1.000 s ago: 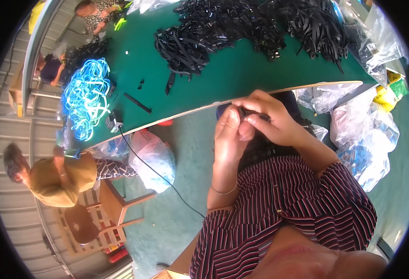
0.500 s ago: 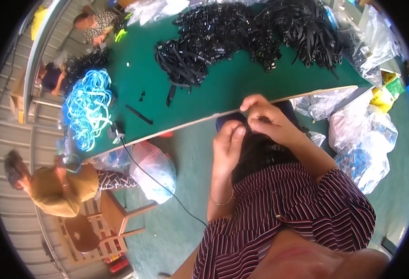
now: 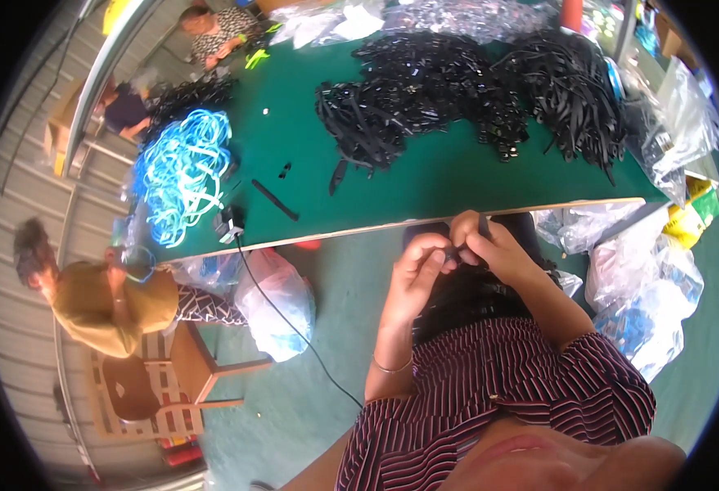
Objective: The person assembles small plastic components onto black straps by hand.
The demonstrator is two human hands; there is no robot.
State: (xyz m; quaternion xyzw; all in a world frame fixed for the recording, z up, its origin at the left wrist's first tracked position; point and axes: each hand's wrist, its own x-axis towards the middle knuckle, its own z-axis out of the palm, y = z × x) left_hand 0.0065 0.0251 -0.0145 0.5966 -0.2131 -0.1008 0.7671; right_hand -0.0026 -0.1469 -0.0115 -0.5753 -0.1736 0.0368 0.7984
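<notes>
I see my left hand (image 3: pixel 416 266) and right hand (image 3: pixel 490 250) pinched together on a small black strap piece (image 3: pixel 460 255), the black strap pile (image 3: pixel 457 90) lying at twelve o'clock beyond.

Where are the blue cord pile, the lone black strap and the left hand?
Blue cord pile (image 3: pixel 181 172), head view, middle of the coils.
Lone black strap (image 3: pixel 275 200), head view, mid-length.
Left hand (image 3: pixel 418 266), head view, back of the hand.

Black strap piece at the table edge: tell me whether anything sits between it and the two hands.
Nothing visible does. The left hand and right hand both pinch the small black strap piece directly, just below the green table's edge.
</notes>
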